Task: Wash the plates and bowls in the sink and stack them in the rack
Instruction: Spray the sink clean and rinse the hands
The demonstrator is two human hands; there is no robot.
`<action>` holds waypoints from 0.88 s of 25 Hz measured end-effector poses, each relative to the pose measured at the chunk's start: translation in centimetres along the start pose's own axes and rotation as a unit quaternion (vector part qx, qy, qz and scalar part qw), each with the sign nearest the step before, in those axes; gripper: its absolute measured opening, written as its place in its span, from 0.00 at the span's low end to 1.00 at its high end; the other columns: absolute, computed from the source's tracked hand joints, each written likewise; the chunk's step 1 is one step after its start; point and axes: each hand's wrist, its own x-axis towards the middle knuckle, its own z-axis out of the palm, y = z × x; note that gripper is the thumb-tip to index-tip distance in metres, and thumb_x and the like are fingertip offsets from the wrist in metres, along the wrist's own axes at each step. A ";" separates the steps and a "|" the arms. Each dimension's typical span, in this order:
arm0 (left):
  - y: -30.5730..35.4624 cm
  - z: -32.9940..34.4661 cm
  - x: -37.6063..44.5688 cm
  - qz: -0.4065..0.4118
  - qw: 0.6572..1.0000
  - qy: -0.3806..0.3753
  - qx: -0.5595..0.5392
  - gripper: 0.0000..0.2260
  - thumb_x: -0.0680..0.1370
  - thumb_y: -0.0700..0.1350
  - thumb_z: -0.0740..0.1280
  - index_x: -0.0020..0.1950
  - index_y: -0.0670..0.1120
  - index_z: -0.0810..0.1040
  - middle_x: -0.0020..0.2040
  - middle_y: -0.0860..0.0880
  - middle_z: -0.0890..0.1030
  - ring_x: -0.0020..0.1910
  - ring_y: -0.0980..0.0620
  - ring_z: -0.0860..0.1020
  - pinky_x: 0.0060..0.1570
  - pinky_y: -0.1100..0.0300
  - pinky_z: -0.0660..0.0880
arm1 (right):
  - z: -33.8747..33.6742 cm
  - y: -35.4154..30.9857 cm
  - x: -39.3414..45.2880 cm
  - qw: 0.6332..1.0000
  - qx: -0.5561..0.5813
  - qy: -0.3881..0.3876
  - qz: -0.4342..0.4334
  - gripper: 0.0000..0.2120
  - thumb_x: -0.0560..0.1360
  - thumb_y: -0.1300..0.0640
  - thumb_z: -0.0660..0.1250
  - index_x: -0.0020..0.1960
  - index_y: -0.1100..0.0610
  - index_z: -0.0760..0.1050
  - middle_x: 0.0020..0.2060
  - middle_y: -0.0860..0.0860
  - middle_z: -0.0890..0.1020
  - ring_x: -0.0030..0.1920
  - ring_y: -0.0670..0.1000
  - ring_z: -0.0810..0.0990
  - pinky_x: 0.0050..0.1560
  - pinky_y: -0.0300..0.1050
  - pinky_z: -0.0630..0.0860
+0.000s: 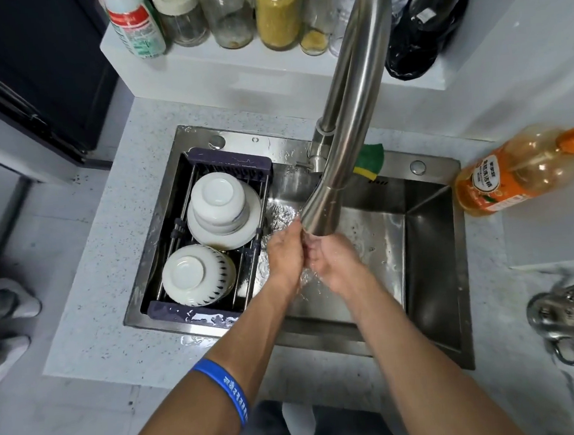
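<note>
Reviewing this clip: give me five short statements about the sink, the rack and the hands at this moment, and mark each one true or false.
1. Both hands, left hand and right hand, are under the tap in running water. True.
2. The left hand holds a plate. False: neither hand holds anything.
3. The rack holds bowls turned upside down. True: one bowl sits on a plate, and another bowl lies nearer the person.
4. The orange bottle stands upright in the sink. False: it lies on its side on the counter, to the right of the sink.
5. A green and yellow sponge lies behind the tap. True.
</note>
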 end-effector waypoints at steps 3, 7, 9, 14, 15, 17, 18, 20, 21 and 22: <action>0.2 -0.8 -0.7 -0.017 0.999 -0.050 -0.002 0.11 0.80 0.35 0.62 0.40 0.41 0.80 0.34 0.45 0.82 0.35 0.50 0.79 0.41 0.59 0.78 | -3.3 -2.0 -2.5 0.967 -0.184 -0.021 -0.173 0.14 0.75 0.65 0.67 0.60 0.56 0.79 0.50 0.50 0.86 0.56 0.50 0.83 0.58 0.53 0.79; -0.6 -1.0 0.0 -0.047 0.998 -0.049 0.007 0.06 0.79 0.38 0.66 0.45 0.41 0.82 0.42 0.44 0.84 0.42 0.49 0.79 0.52 0.54 0.79 | -4.4 -5.7 -6.6 0.909 -0.185 -0.144 -0.346 0.16 0.77 0.63 0.67 0.63 0.56 0.74 0.54 0.50 0.83 0.56 0.47 0.82 0.57 0.46 0.80; -0.9 -1.3 0.0 -0.054 0.997 -0.050 -0.001 0.06 0.79 0.39 0.66 0.47 0.41 0.83 0.45 0.43 0.85 0.44 0.50 0.80 0.55 0.53 0.79 | -3.7 -6.4 -6.7 0.872 -0.282 -0.071 -0.394 0.07 0.77 0.56 0.70 0.54 0.48 0.77 0.49 0.48 0.84 0.47 0.44 0.84 0.53 0.47 0.82; -1.3 -2.4 -0.4 -0.054 0.998 -0.034 0.004 0.08 0.81 0.38 0.63 0.52 0.43 0.83 0.53 0.41 0.84 0.50 0.47 0.80 0.54 0.54 0.78 | -5.6 -5.2 -5.7 0.835 -0.349 0.024 -0.424 0.15 0.68 0.41 0.71 0.50 0.48 0.78 0.44 0.47 0.85 0.43 0.47 0.85 0.48 0.52 0.83; -1.2 -2.6 -0.5 -0.050 0.998 -0.029 0.010 0.09 0.82 0.38 0.62 0.52 0.43 0.82 0.54 0.42 0.84 0.51 0.47 0.81 0.55 0.54 0.78 | -6.6 -4.8 -5.2 0.831 -0.364 0.052 -0.418 0.15 0.67 0.40 0.70 0.50 0.47 0.78 0.43 0.47 0.85 0.42 0.48 0.85 0.47 0.53 0.83; -1.6 -2.6 -0.4 -0.043 0.999 -0.028 0.017 0.09 0.82 0.37 0.62 0.52 0.45 0.82 0.55 0.43 0.84 0.50 0.47 0.81 0.54 0.53 0.78 | -8.4 -4.3 -4.5 0.818 -0.400 0.102 -0.401 0.16 0.68 0.41 0.70 0.52 0.45 0.78 0.43 0.47 0.85 0.43 0.48 0.85 0.49 0.53 0.82; -1.6 -2.5 -0.4 -0.041 0.998 -0.029 0.023 0.09 0.81 0.37 0.63 0.52 0.46 0.82 0.55 0.43 0.84 0.51 0.46 0.82 0.55 0.53 0.78 | -9.1 -4.2 -4.2 0.814 -0.413 0.121 -0.389 0.15 0.68 0.42 0.71 0.53 0.46 0.78 0.44 0.46 0.85 0.44 0.47 0.84 0.50 0.51 0.82; -1.9 -2.3 -0.4 -0.039 0.998 -0.035 0.031 0.10 0.81 0.38 0.63 0.50 0.47 0.83 0.56 0.44 0.84 0.55 0.45 0.82 0.57 0.52 0.77 | -10.4 -4.7 -3.5 0.810 -0.422 0.158 -0.374 0.12 0.70 0.48 0.74 0.51 0.52 0.80 0.39 0.43 0.82 0.40 0.39 0.82 0.48 0.39 0.79; -2.2 -2.2 -0.4 -0.039 0.998 -0.037 0.035 0.10 0.81 0.38 0.63 0.50 0.48 0.83 0.57 0.44 0.84 0.57 0.45 0.81 0.60 0.50 0.77 | -10.9 -5.3 -3.3 0.814 -0.416 0.165 -0.370 0.10 0.71 0.52 0.75 0.50 0.54 0.80 0.35 0.41 0.80 0.37 0.34 0.79 0.43 0.30 0.76; -2.4 -2.2 -0.4 -0.040 0.998 -0.036 0.041 0.10 0.81 0.38 0.63 0.49 0.49 0.83 0.59 0.44 0.83 0.58 0.44 0.81 0.62 0.49 0.76 | -11.2 -6.0 -3.1 0.818 -0.409 0.171 -0.365 0.09 0.71 0.55 0.75 0.49 0.55 0.81 0.34 0.40 0.78 0.35 0.32 0.78 0.38 0.24 0.71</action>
